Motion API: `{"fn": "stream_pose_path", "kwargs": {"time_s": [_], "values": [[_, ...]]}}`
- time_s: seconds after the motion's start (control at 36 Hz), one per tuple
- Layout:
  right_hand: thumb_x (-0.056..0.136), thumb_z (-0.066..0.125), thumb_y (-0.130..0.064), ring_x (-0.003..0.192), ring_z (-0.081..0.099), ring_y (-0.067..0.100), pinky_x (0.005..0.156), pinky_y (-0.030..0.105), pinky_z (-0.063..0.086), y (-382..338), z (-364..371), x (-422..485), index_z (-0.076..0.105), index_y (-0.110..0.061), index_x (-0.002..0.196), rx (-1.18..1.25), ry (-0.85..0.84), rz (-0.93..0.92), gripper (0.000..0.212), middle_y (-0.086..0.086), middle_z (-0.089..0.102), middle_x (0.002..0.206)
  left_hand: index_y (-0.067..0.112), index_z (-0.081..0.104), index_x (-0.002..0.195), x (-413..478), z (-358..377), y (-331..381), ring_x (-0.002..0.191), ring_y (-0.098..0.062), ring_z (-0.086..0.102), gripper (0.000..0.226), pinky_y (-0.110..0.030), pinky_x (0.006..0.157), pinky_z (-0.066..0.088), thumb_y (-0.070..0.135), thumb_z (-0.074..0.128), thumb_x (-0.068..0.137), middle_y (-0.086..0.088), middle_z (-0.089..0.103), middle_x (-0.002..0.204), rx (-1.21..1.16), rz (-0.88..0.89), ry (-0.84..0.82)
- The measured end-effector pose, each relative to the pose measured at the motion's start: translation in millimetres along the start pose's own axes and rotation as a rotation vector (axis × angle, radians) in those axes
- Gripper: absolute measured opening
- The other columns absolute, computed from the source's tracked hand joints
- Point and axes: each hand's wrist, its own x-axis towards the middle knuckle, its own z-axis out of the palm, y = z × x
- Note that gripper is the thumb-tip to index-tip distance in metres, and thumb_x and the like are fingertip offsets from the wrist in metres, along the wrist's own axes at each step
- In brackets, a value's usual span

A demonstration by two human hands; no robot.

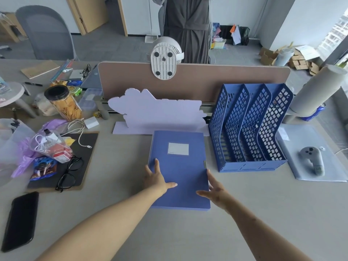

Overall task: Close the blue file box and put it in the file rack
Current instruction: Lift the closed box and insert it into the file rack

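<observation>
Scanning from the far left, I see a black phone (20,221) lying flat near the desk's front edge, and behind it a dark clipboard (82,157) with a pair of black glasses (68,173) on it. A clear jar of yellow crackers (64,102) stands farther back. Toward the middle, my left hand (157,178) lies flat on the blue file box (179,168), fingers spread over its left edge and thumb pointing across the lid; it presses and grips nothing. The box lies flat on the desk (122,166), lid down and closed, its white label facing up. It sits just in front of a pale lilac cut-out board (156,112). My right hand (216,191) is at the box's right edge, fingers spread and loose, touching the side without clasping it. Just right of the box stands the blue file rack (248,129), its slots open. Past that, a grey controller (312,159) rests on a pale blue mat.
</observation>
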Motion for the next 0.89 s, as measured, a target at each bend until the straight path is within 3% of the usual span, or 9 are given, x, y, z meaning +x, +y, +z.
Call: {"fn": "stream_pose_path", "kwargs": {"time_s": [0.14, 0.22, 0.31, 0.36, 0.42, 0.53, 0.64, 0.72, 0.89], "values": [[0.089, 0.069, -0.019, 0.150, 0.021, 0.022, 0.116, 0.052, 0.033, -2, -5, 5, 0.012, -0.039, 0.153, -0.133, 0.072, -0.047, 0.088, -0.018, 0.016, 0.156, 0.036, -0.002, 0.157, 3, -3, -7, 0.130, -0.033, 0.044, 0.127, -0.038, 0.085, 0.058, 0.063, 0.081, 0.066, -0.011, 0.004, 0.158, 0.012, 0.032, 0.005], [0.092, 0.060, -0.025, 0.131, 0.051, 0.030, 0.098, 0.056, 0.051, -8, -8, 11, 0.020, -0.066, 0.139, -0.154, 0.087, -0.046, 0.074, -0.024, 0.032, 0.148, 0.039, 0.012, 0.156, 11, -15, -11, 0.116, -0.032, 0.055, 0.106, -0.033, 0.075, 0.053, 0.064, 0.074, 0.074, -0.012, 0.017, 0.151, -0.032, 0.055, -0.019], [0.095, 0.053, -0.029, 0.122, 0.057, 0.035, 0.088, 0.055, 0.057, -10, -9, 17, 0.026, -0.067, 0.139, -0.177, 0.102, -0.004, 0.064, -0.014, 0.043, 0.138, 0.042, 0.021, 0.155, 21, -30, -21, 0.082, -0.023, 0.058, 0.082, -0.033, 0.074, 0.055, 0.052, 0.066, 0.088, -0.012, 0.028, 0.140, -0.081, 0.114, -0.043], [0.096, 0.049, -0.028, 0.123, 0.056, 0.039, 0.088, 0.054, 0.058, -9, -9, 20, 0.023, -0.066, 0.140, -0.209, 0.113, 0.035, 0.064, -0.004, 0.049, 0.128, 0.045, 0.020, 0.156, 25, -37, -29, 0.076, -0.017, 0.051, 0.078, -0.024, 0.066, 0.048, 0.043, 0.066, 0.092, -0.010, 0.030, 0.133, -0.071, 0.163, -0.079], [0.097, 0.046, -0.028, 0.123, 0.055, 0.039, 0.085, 0.051, 0.059, -9, -7, 21, 0.023, -0.069, 0.137, -0.199, 0.129, 0.050, 0.062, -0.004, 0.050, 0.133, 0.049, 0.017, 0.155, 25, -40, -35, 0.084, -0.018, 0.051, 0.080, -0.020, 0.064, 0.042, 0.039, 0.067, 0.092, -0.008, 0.031, 0.129, -0.054, 0.174, -0.117], [0.098, 0.045, -0.023, 0.131, 0.050, 0.034, 0.096, 0.054, 0.052, -8, -3, 27, 0.034, -0.073, 0.129, -0.102, 0.169, 0.021, 0.060, -0.015, 0.041, 0.146, 0.052, 0.013, 0.153, 30, -44, -33, 0.110, -0.026, 0.056, 0.094, -0.036, 0.099, 0.049, 0.042, 0.076, 0.085, -0.014, 0.029, 0.142, -0.073, 0.157, -0.161], [0.093, 0.058, -0.007, 0.139, 0.041, 0.020, 0.104, 0.032, 0.039, -7, -4, 30, 0.025, -0.060, 0.136, -0.136, 0.206, -0.076, 0.076, 0.002, 0.037, 0.156, 0.041, 0.002, 0.157, 34, -52, -30, 0.150, -0.033, 0.024, 0.118, -0.040, 0.114, 0.033, 0.025, 0.086, 0.077, -0.023, 0.003, 0.164, -0.238, 0.119, -0.227], [0.090, 0.065, -0.009, 0.148, 0.026, 0.026, 0.117, 0.042, 0.031, 4, -5, 37, 0.008, -0.034, 0.156, -0.114, 0.171, -0.001, 0.090, 0.005, 0.028, 0.159, 0.043, -0.004, 0.157, 37, -51, -32, 0.154, -0.026, 0.017, 0.124, -0.040, 0.118, 0.030, 0.025, 0.087, 0.075, -0.009, 0.002, 0.170, -0.290, 0.103, -0.255], [0.081, 0.074, -0.033, 0.130, 0.050, 0.029, 0.105, 0.047, 0.047, 7, -1, 43, 0.037, -0.029, 0.148, -0.153, 0.141, 0.087, 0.077, 0.003, 0.045, 0.146, 0.043, -0.002, 0.157, 26, -54, -28, 0.153, -0.025, 0.020, 0.119, -0.048, 0.115, 0.031, 0.008, 0.082, 0.080, 0.004, 0.011, 0.169, -0.411, 0.046, -0.284]]}}
